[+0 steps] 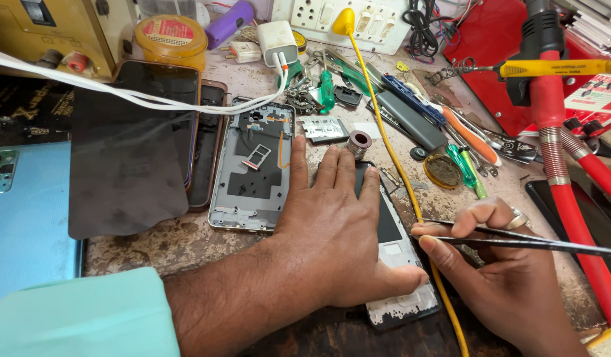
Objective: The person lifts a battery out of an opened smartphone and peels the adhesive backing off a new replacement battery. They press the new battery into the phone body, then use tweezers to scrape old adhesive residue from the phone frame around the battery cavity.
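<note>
The left hand (335, 231) lies flat, fingers spread, pressing one opened phone (398, 264) on the table (186, 241). The right hand (497, 264) pinches one pair of tweezers (517, 241) at that phone's right edge. One bare phone frame (252, 168) lies just left. At the table's back stand one round yellow tin (171, 36) with a red label and one white charger (278, 41).

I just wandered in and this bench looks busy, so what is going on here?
A person is working on an opened phone at a cluttered repair bench. The left hand lies flat on the phone body, pressing it to the table. The right hand pinches metal tweezers at the phone's right edge. A bare phone frame lies just left of the hands, and screwdrivers and other tools are scattered behind.
</note>
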Demonstrator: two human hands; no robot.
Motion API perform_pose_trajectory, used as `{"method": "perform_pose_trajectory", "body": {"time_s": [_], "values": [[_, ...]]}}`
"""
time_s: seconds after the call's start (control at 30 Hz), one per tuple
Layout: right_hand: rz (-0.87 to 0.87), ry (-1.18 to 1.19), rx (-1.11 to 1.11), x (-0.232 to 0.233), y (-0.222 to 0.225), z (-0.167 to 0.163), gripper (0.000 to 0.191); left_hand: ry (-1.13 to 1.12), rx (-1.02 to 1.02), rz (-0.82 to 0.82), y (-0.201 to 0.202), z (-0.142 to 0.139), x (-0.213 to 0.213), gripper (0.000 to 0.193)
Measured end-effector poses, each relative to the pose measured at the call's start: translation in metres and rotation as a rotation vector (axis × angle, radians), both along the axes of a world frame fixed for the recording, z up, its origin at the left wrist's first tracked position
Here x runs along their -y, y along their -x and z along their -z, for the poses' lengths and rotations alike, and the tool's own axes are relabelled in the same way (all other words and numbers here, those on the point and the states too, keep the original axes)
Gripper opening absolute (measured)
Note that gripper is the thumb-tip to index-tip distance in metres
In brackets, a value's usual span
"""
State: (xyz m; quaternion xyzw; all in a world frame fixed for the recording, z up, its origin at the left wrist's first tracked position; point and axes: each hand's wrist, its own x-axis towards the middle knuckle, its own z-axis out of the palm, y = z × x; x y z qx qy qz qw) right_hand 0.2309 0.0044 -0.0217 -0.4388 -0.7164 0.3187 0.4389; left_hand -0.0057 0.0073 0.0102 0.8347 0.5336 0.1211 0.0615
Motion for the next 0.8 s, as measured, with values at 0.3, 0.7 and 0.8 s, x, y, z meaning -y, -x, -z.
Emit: {"method": "perform_pose_trajectory", "body": {"time_s": [0.3, 0.7, 0.8], "values": [[0.222, -0.368, 0.522, 0.016, 0.016, -0.013, 0.026, 0.069, -0.02, -0.001, 0.0, -0.008, 0.002, 0.123], [-0.006, -0.172, 0.09, 0.004, 0.006, -0.006, 0.021, 0.033, -0.023, 0.024, 0.003, -0.01, 0.005, 0.125], [0.025, -0.176, 0.216, 0.006, 0.0, -0.004, 0.022, 0.05, -0.028, 0.015, 0.003, -0.01, 0.005, 0.124]]}}
